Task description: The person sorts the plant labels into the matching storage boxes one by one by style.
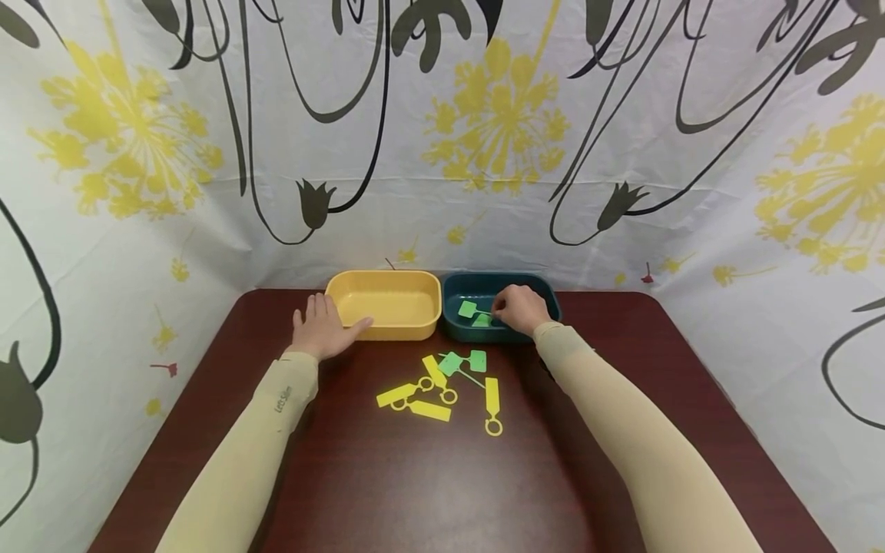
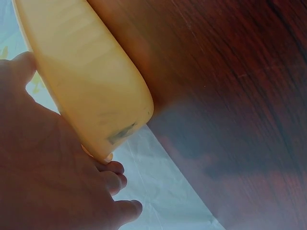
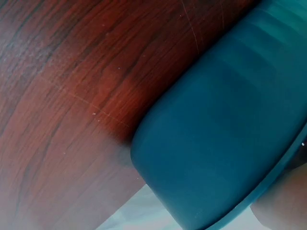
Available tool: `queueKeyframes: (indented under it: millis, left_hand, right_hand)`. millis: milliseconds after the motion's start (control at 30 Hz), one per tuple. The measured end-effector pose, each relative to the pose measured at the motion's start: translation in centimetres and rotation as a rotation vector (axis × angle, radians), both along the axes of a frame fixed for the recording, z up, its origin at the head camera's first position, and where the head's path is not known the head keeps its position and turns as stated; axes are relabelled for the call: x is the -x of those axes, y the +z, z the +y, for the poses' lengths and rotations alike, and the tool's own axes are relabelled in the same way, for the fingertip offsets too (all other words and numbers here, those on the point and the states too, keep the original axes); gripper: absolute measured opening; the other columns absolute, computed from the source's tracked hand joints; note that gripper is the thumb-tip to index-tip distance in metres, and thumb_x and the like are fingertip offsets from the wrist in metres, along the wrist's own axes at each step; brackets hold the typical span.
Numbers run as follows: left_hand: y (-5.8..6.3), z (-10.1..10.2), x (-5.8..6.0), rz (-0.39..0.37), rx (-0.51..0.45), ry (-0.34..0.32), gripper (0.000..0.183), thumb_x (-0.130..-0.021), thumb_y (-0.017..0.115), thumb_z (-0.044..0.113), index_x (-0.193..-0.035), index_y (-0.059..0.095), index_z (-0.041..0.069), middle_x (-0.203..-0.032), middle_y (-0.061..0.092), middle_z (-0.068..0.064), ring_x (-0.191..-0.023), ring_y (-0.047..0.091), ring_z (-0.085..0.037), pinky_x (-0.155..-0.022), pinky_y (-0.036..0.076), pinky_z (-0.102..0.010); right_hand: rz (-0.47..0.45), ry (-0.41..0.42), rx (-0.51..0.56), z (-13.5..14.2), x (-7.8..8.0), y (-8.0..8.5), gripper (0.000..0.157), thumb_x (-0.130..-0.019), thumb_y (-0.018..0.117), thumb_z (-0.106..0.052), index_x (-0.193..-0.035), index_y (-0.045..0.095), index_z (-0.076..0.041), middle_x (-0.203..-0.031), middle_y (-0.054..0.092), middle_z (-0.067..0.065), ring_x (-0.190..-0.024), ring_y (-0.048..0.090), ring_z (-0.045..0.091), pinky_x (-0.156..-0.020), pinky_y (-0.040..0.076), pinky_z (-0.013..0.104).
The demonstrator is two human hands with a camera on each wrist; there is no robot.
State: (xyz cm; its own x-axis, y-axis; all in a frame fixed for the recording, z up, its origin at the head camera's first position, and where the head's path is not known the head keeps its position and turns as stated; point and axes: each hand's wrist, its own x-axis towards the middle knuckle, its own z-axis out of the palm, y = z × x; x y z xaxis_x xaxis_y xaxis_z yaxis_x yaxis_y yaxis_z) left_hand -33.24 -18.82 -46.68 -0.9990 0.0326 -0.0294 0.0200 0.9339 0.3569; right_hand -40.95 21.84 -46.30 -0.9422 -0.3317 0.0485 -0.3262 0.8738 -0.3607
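My left hand (image 1: 319, 329) rests on the left front corner of a yellow bin (image 1: 384, 334), fingers straight and thumb spread along the rim. In the left wrist view, the fingertips (image 2: 114, 182) show beyond the bin's corner. Over the dark teal bin (image 1: 452, 332), my right hand (image 1: 523, 309) has its fingers curled and pinches the thin tail of a green tag (image 1: 467, 309). Another green tag (image 1: 482, 320) lies below it in the bin. The right wrist view shows mostly the teal bin's outer wall (image 3: 206, 129); the pinching fingertips are hidden there.
Green tags (image 1: 451, 363) and several yellow ring-ended tags (image 1: 492, 395) lie loose on the dark red wooden table (image 1: 442, 484) before the bins. The bins stand side by side at the back edge. A patterned cloth (image 1: 415, 153) hangs behind and along both sides.
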Motion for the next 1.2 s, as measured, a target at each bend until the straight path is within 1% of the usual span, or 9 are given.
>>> queueKeyframes:
  millis: [167, 400, 800, 1200]
  left_hand:
    - [-0.21, 0.00, 0.10, -0.002, 0.003, 0.006, 0.121, -0.088, 0.041, 0.081, -0.155, 0.003, -0.013, -0.161, 0.005, -0.034, -0.149, 0.002, -0.049, -0.113, 0.003, -0.071]
    - [0.00, -0.07, 0.08, -0.004, 0.006, -0.002, 0.122, -0.088, 0.040, 0.081, -0.154, 0.003, -0.014, -0.161, 0.005, -0.035, -0.149, 0.003, -0.051, -0.112, 0.003, -0.072]
    - [-0.05, -0.02, 0.08, -0.006, -0.005, 0.003, 0.122, -0.088, 0.041, 0.081, -0.154, 0.002, -0.013, -0.161, 0.005, -0.034, -0.149, 0.001, -0.049, -0.113, 0.002, -0.071]
    - [-0.24, -0.17, 0.17, -0.001, -0.001, -0.003, 0.122, -0.088, 0.041, 0.081, -0.154, 0.002, -0.013, -0.161, 0.005, -0.035, -0.149, 0.003, -0.050, -0.112, 0.002, -0.071]
  right_hand:
    - [-0.002, -0.006, -0.003, -0.18, -0.08, -0.07, 0.010, -0.095, 0.072, -0.019, -0.096, 0.081, -0.015, -0.098, 0.072, 0.002, -0.087, 0.066, 0.022, -0.077, 0.055, 0.044]
    - [-0.029, -0.006, 0.004, -0.38, -0.02, 0.13, 0.010, -0.095, 0.072, -0.017, -0.096, 0.081, -0.014, -0.098, 0.072, 0.002, -0.089, 0.066, 0.022, -0.079, 0.055, 0.045]
    - [-0.042, 0.001, -0.006, -0.24, 0.25, -0.19, 0.012, -0.095, 0.071, -0.017, -0.096, 0.082, -0.014, -0.095, 0.073, 0.000, -0.084, 0.064, 0.020, -0.076, 0.054, 0.043]
    - [-0.026, 0.004, 0.007, -0.04, 0.44, -0.67, 0.012, -0.094, 0.070, -0.017, -0.098, 0.082, -0.015, -0.096, 0.073, 0.000, -0.085, 0.065, 0.020, -0.076, 0.055, 0.043]
